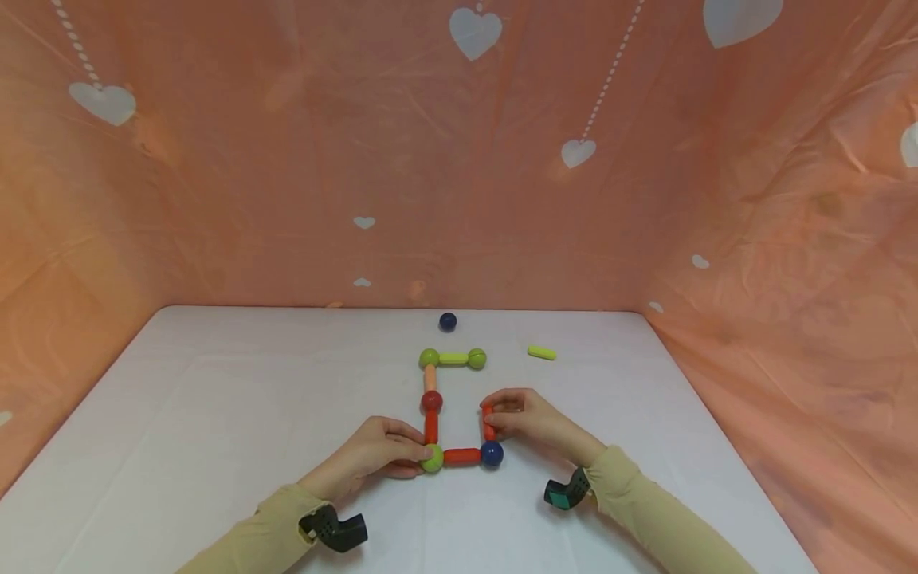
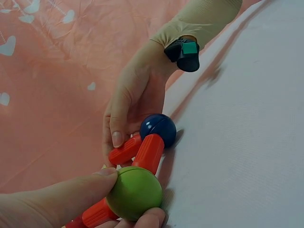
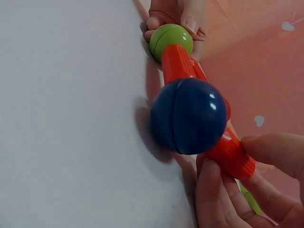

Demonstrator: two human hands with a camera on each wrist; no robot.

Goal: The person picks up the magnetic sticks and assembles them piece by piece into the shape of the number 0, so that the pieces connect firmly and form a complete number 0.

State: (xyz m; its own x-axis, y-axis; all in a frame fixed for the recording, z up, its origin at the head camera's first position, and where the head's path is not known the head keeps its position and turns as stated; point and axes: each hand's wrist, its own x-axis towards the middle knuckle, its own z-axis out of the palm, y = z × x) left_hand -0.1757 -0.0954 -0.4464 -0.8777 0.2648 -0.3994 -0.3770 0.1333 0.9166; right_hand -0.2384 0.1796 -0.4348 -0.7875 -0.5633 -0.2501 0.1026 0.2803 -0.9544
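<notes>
My left hand [image 1: 380, 451] grips a light green ball [image 2: 135, 194] between thumb and fingers, at the near left corner of a frame of balls and rods. From that ball a red rod [image 1: 462, 457] runs right to a dark blue ball [image 3: 189, 116]. My right hand [image 1: 529, 416] pinches another red rod [image 3: 232, 154], whose near end meets the blue ball. Away from the green ball another red rod [image 1: 431, 428] leads to a red ball [image 1: 432, 400], then a peach rod [image 1: 430, 378], a far green ball [image 1: 429, 358], a yellow-green rod [image 1: 453, 359] and an end green ball [image 1: 476, 359].
A loose dark blue ball [image 1: 448, 322] lies near the back edge of the white table [image 1: 215, 399]. To the right of the frame's far end is a loose yellow-green rod [image 1: 541, 352]. Orange cloth [image 1: 402, 159] with pale hearts hangs behind and at both sides.
</notes>
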